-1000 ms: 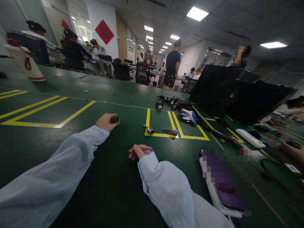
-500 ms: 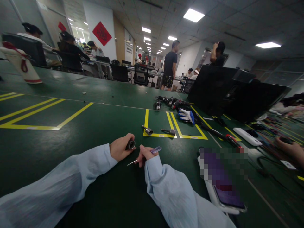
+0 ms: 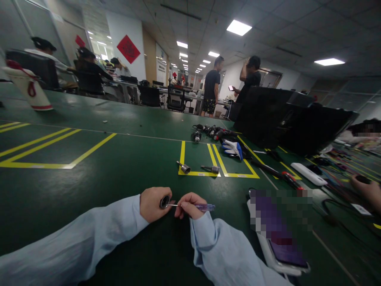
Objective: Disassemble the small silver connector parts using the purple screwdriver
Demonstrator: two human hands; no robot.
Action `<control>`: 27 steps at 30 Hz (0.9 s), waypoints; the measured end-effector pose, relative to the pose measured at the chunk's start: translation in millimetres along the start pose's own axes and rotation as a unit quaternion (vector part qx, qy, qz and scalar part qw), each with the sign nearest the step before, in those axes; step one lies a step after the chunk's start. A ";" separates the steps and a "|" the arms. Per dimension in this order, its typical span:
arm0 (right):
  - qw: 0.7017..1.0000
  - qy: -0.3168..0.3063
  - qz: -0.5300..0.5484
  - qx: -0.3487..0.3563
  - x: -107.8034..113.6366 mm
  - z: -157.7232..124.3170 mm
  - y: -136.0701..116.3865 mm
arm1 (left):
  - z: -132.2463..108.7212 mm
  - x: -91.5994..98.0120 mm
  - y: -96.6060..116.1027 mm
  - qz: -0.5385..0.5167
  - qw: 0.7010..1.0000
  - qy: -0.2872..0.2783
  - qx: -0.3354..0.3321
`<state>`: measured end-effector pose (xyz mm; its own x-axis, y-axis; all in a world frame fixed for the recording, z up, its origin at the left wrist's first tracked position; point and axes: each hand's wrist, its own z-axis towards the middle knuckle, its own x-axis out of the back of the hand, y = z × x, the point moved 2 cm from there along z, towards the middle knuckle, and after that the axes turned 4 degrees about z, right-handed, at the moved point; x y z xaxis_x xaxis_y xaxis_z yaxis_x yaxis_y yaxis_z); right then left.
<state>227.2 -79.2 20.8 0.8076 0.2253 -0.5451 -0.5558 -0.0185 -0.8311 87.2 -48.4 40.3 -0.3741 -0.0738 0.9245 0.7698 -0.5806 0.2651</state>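
Observation:
My left hand [image 3: 154, 203] is wrapped round a dark metal socket [image 3: 164, 201], its round opening turned toward my right hand. A small screwdriver with a clear purple handle [image 3: 206, 207] is held in my right hand [image 3: 190, 204]; its thin shaft points left, and the tip is at the socket's opening. How deep the tip sits cannot be told. Beyond the hands, two metal socket bits lie by yellow tape: one at the left [image 3: 183, 167], another at the right [image 3: 210, 169].
A phone [image 3: 281, 234] lies on the green table [image 3: 133, 163] at right. Farther back are a blue-white glove [image 3: 232, 149], a red-black tool [image 3: 291, 180], a white bar [image 3: 308, 174] and black monitors [image 3: 264, 115]. A paper cup [image 3: 32, 89] stands far left. Another person's hand [image 3: 367, 190] is at the right edge.
The screwdriver has swung from pointing down-left to nearly level, its tip now at the socket's opening. Both hands sit lower in view. A person in the background has shifted left.

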 end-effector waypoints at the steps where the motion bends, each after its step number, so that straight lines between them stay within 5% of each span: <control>1: 1.000 0.004 -0.004 -0.001 -0.3 -0.3 -0.2 | -0.3 0.3 1.4 -0.003 1.000 0.000 -0.004; 17: 0.997 0.040 -0.043 -0.053 -2.5 9.0 -0.4 | 2.5 4.0 0.4 -0.016 0.999 0.011 -0.028; 27: 0.992 0.107 -0.036 -0.051 20.2 47.8 -6.0 | 19.8 -3.1 -17.4 0.023 1.000 -0.015 0.007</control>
<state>237.4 -28.0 20.1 0.8740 0.0174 -0.4856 -0.4810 -0.1106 -0.8697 85.2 -22.1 38.3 -0.3229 -0.0750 0.9435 0.7926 -0.5662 0.2262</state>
